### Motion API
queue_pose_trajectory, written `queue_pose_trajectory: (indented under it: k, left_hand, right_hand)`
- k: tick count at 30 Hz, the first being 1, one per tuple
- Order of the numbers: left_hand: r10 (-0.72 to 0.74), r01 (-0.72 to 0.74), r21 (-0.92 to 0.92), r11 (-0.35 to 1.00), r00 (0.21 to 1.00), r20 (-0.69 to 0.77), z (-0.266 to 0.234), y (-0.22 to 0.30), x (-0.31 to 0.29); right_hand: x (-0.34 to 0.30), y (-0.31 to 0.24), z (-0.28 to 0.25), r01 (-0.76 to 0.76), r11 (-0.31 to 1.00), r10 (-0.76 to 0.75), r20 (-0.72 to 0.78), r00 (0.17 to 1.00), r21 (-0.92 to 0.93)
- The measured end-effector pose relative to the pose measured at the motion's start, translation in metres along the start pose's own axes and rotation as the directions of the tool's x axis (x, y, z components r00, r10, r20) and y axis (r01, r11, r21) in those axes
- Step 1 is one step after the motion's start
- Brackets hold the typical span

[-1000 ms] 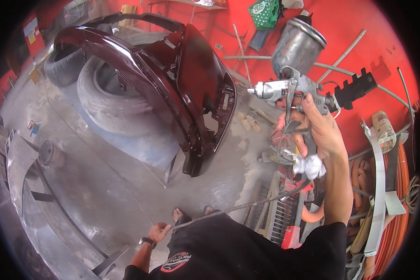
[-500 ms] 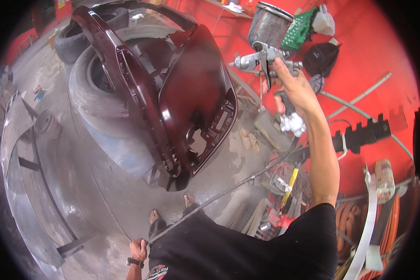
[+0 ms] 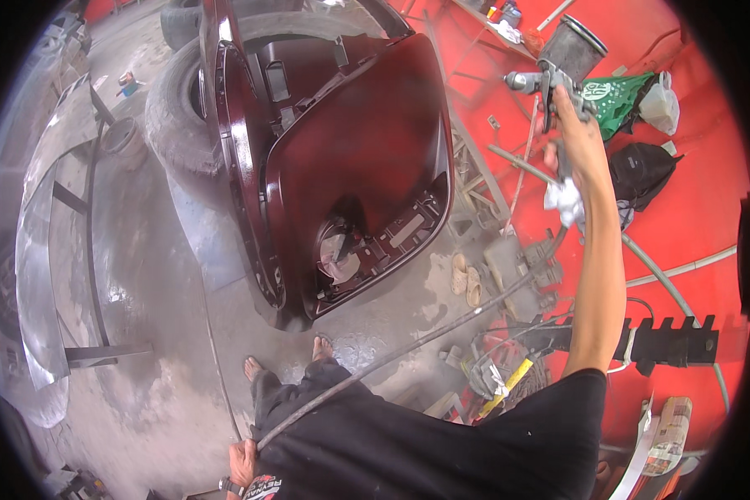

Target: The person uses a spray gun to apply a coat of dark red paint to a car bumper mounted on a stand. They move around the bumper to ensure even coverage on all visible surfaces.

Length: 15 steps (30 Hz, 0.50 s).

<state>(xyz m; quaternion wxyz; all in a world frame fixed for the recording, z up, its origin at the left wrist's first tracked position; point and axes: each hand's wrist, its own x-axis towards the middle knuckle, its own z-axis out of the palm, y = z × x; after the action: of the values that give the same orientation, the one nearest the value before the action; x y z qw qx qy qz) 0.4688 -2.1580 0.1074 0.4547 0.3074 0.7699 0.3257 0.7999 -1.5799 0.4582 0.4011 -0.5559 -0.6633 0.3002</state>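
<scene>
My right hand (image 3: 577, 137) is closed round a metal spray gun (image 3: 550, 83) with a grey paint cup (image 3: 573, 48) on top, held out at the upper right. The gun's nozzle points left, toward a glossy dark red car bumper (image 3: 358, 158), with a gap between them. White cloth or paper (image 3: 565, 202) is wrapped below the gun's handle, where a hose (image 3: 425, 336) leads away. Low by my waist, my left hand (image 3: 242, 461) is closed on that hose, which runs across my body. The bumper leans upright over stacked tyres (image 3: 175, 125).
A curved grey panel on a stand (image 3: 50, 275) stands at the left. Slippers (image 3: 465, 279) lie on the floor right of the bumper. Along the red wall are a green bag (image 3: 617, 100), a black cap-like item (image 3: 642, 175), pipes and a notched black strip (image 3: 667, 343).
My right hand with the spray gun has moved up and to the right in view. The view has shifted, and the bumper appears larger and more face-on. My left hand keeps its hold on the hose.
</scene>
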Motion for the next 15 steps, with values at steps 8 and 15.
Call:
queue_pose_trajectory:
  k: [8, 15]
  left_hand:
    - [0.009, -0.004, -0.061, 0.998, 0.998, 0.068, -0.010, -0.004, 0.022]
    - [0.004, 0.001, -0.058, 0.998, 0.996, 0.086, -0.017, 0.016, 0.030]
  right_hand:
    - [-0.154, -0.043, 0.040, 0.063, 0.996, -0.079, 0.350, 0.933, 0.059]
    - [-0.125, -0.025, 0.032, 0.061, 0.997, -0.073, 0.455, 0.887, 0.042]
